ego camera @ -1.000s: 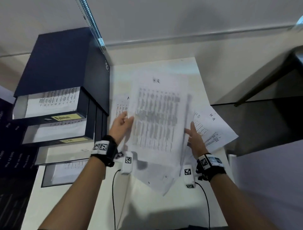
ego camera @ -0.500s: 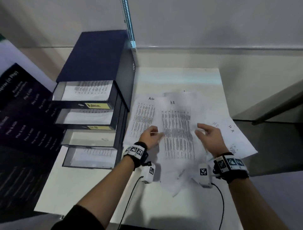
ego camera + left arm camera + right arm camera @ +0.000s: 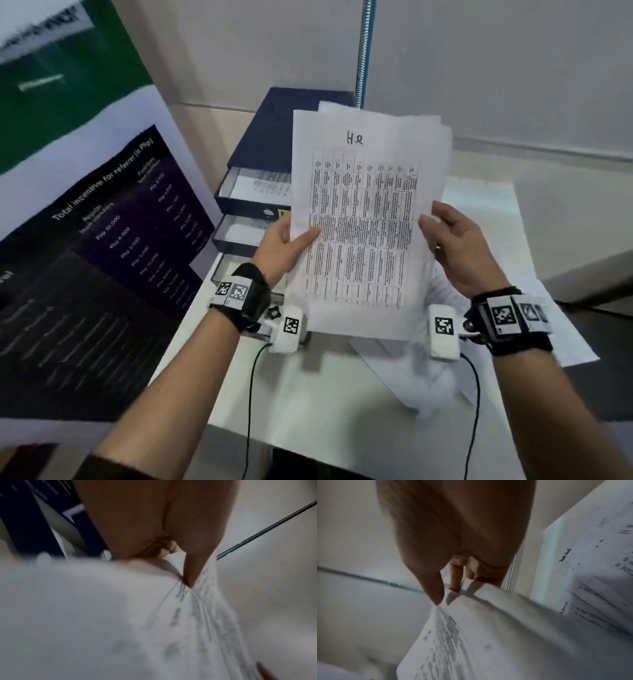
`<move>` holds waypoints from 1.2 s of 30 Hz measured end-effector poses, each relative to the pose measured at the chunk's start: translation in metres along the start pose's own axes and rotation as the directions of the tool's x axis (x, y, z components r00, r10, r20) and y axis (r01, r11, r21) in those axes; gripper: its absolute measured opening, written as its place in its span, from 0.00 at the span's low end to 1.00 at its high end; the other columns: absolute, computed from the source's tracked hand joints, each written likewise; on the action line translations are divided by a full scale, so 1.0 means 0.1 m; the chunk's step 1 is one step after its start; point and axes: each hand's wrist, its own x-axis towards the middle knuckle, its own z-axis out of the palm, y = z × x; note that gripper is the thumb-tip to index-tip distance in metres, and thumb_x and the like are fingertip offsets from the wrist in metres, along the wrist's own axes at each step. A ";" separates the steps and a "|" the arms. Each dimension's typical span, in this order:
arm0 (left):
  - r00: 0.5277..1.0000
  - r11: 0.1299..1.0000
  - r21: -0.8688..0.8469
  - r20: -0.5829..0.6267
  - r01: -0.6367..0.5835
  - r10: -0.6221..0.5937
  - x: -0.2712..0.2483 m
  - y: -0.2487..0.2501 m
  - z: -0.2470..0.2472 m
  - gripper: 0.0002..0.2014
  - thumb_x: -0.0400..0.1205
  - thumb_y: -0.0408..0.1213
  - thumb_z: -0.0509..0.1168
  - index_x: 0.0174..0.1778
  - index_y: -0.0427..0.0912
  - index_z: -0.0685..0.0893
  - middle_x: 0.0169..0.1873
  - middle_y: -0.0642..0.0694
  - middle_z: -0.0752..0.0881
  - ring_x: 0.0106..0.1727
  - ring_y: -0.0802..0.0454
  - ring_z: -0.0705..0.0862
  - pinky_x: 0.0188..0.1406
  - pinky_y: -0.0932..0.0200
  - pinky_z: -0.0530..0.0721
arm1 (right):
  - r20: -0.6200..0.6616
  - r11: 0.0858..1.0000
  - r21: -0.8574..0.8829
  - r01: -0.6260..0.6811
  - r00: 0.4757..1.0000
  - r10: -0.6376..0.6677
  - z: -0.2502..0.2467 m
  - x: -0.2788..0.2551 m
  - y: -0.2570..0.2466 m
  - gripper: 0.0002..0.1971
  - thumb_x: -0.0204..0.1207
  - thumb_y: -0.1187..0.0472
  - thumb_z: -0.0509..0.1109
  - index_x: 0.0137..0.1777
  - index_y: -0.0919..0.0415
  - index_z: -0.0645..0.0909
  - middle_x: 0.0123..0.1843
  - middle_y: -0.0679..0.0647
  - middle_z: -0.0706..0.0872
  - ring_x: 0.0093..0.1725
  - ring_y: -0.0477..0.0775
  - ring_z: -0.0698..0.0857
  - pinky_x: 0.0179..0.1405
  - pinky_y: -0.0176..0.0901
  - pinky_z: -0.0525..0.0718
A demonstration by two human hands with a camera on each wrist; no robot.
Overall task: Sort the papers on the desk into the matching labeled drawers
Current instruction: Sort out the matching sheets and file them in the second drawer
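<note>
**Q:** What did your hands have hold of at this moment?

**A:** Your left hand [image 3: 284,246] pinched the left edge of a thin sheaf of white printed sheets headed "H.R" [image 3: 363,219], thumb across the front, fingers behind. Your right hand [image 3: 455,246] pinched the right edge, thumb on the front; the right wrist view showed fingers curled behind the paper. Both hands were closed on the sheaf, which stood nearly upright, clear of the white desk [image 3: 335,411].

**Q:** Where did that put the sheaf relative to its destination?

**A:** It hung in front of the dark blue drawer cabinet [image 3: 274,137], hiding much of it. The open drawers [image 3: 236,195] were stepped out on the cabinet's front, some already holding paper. Only a sliver of a yellow label [image 3: 283,214] showed beside the sheaf, unreadable, so which drawer matched could not be told.

**Q:** What could have gone wrong from there?

**A:** The sheets were misaligned at the top, so releasing one hand could have let them fan out or slip. With the labels hidden, you risked filing into the wrong drawer. Limp paper fed at an angle might have buckled against a drawer front.

**Q:** What remained around you?

**A:** Loose white papers [image 3: 527,329] lay unsorted on the desk at your right, one marked "Admin" [image 3: 565,608] in the right wrist view. A dark printed banner [image 3: 102,257] stood at your left.
</note>
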 end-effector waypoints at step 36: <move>0.947 0.866 0.488 -0.316 0.113 0.054 0.39 -0.66 -1.93 0.10 0.78 0.40 0.74 0.54 0.55 0.87 0.58 0.49 0.81 0.60 0.52 0.81 0.60 0.61 0.79 | 0.126 0.785 0.082 -0.614 0.788 0.603 1.92 0.55 0.92 0.16 0.79 0.80 0.64 0.66 0.75 0.81 0.65 0.67 0.84 0.52 0.53 0.89 0.43 0.34 0.90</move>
